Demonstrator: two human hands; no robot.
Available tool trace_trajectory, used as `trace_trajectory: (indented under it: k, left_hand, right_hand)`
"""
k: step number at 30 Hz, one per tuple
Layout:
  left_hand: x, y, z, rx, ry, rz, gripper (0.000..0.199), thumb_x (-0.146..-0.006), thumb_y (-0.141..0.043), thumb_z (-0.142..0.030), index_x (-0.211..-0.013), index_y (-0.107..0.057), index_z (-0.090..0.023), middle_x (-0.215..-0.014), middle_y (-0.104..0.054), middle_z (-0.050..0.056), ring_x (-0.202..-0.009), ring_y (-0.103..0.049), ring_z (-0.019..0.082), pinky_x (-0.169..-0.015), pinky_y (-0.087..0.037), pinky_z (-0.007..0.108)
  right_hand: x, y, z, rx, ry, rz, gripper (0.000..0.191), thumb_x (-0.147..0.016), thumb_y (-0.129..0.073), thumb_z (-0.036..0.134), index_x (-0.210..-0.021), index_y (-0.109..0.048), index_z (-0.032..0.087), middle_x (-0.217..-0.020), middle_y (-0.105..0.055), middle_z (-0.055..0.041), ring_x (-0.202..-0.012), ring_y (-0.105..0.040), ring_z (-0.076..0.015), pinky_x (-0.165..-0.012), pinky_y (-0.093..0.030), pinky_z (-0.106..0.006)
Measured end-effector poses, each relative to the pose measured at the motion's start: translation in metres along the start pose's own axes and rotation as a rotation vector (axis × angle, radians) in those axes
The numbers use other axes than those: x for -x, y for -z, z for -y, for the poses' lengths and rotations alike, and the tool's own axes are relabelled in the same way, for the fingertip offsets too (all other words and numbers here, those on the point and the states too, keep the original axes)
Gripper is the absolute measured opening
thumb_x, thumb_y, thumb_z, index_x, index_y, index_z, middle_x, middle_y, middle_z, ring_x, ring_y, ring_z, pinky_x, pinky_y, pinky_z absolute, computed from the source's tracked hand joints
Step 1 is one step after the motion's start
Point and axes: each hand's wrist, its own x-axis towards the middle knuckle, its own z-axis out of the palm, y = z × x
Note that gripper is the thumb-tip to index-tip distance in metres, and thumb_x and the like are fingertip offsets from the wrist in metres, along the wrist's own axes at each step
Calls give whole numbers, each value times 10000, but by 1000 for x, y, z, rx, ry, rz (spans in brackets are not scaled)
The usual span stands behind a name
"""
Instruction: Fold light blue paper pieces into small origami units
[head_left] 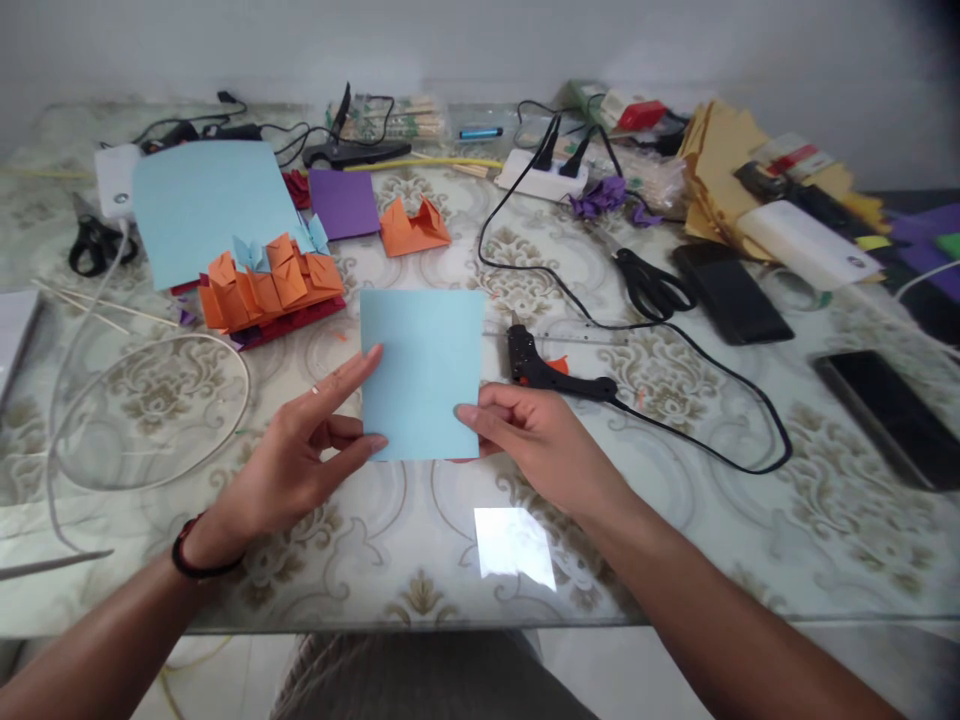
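Note:
A light blue square of paper point(421, 375) is held up above the patterned table, facing me. My left hand point(319, 430) grips its left edge, thumb near the lower corner and a finger higher up the side. On the opposite edge, my right hand point(521, 430) pinches the paper low down, with the thumb in front and the fingers partly hidden behind. Just right of the paper lies a black glue gun point(551, 370). Behind my left hand stand folded orange paper pieces point(274, 285) with light blue ones among them.
A large light blue sheet point(210, 200), a purple square point(345, 203) and an orange folded piece point(415, 226) lie behind. Black scissors point(652, 283), two phones point(731, 293) and a power strip point(541, 177) are on the right. A white cable point(247, 385) loops at left.

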Motion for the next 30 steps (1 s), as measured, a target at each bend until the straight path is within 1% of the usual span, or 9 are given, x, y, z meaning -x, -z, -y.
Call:
trace_trajectory:
  k: [3,5,9,14,17,21,26,28,30]
  left_hand:
    - [0,0,-1,12,8,48,810,-916,-724,-173,-1611,-343,-334,-1138,-772,95,-616,-668,99,-566,-559,201]
    - [1,1,-1,22,16,53,804,-920,-723,-182,-1614,-341,-317,-1041,-787,84,-648,-699,129,-576,-565,212]
    - [1,1,-2,29,17,60,802,-921,-728,-187,-1615,-341,-301,-860,-769,51,-648,-705,144,-557,-549,205]
    - [1,1,-3,90,37,91,825,-940,-712,-195,-1634,-280,-306,-683,-676,-31,-557,-584,98,-518,-490,170]
    - [0,1,-4,137,57,96,839,-936,-722,-211,-1639,-270,-287,-659,-647,-39,-543,-528,95,-498,-462,171]
    - [0,1,-4,173,83,115,844,-945,-714,-217,-1646,-250,-291,-657,-636,-35,-505,-452,86,-455,-395,177]
    - [0,0,-4,183,80,129,828,-941,-717,-209,-1632,-280,-339,-695,-657,-20,-517,-431,82,-449,-343,174]
    - [1,1,-3,188,107,140,844,-949,-708,-213,-1641,-244,-347,-721,-678,-6,-523,-409,82,-458,-333,178]
    - [1,1,-3,189,133,153,863,-955,-702,-220,-1649,-206,-348,-726,-682,1,-528,-389,84,-465,-327,185]
  right_hand:
    - [1,2,1,128,19,-19,491,-870,-706,571,-616,-523,193,-556,-427,60,-505,-327,-88,-460,-272,-244]
    - [1,2,3,140,24,-9,501,-873,-692,587,-615,-513,197,-548,-418,62,-497,-316,-89,-467,-241,-253]
    - [0,2,5,126,34,21,516,-867,-676,626,-628,-487,209,-562,-420,64,-504,-315,-95,-479,-241,-254]
    - [-1,1,-1,177,18,22,502,-920,-623,595,-635,-467,213,-553,-379,66,-507,-307,-104,-485,-241,-261]
    - [-1,3,-6,163,20,35,471,-949,-600,566,-663,-472,214,-584,-413,56,-526,-339,-113,-505,-272,-262]
    - [-3,3,-8,116,41,71,485,-948,-605,573,-669,-429,218,-609,-391,57,-556,-354,-116,-531,-303,-251]
    - [-3,1,-8,44,67,36,454,-941,-600,588,-703,-498,215,-675,-505,12,-627,-451,-147,-568,-390,-256]
    - [-3,1,-8,51,78,29,457,-950,-587,582,-697,-496,213,-677,-491,9,-639,-450,-150,-580,-404,-257]
    - [-3,1,-9,56,90,18,471,-965,-573,570,-680,-459,213,-668,-429,21,-637,-420,-141,-591,-406,-253]
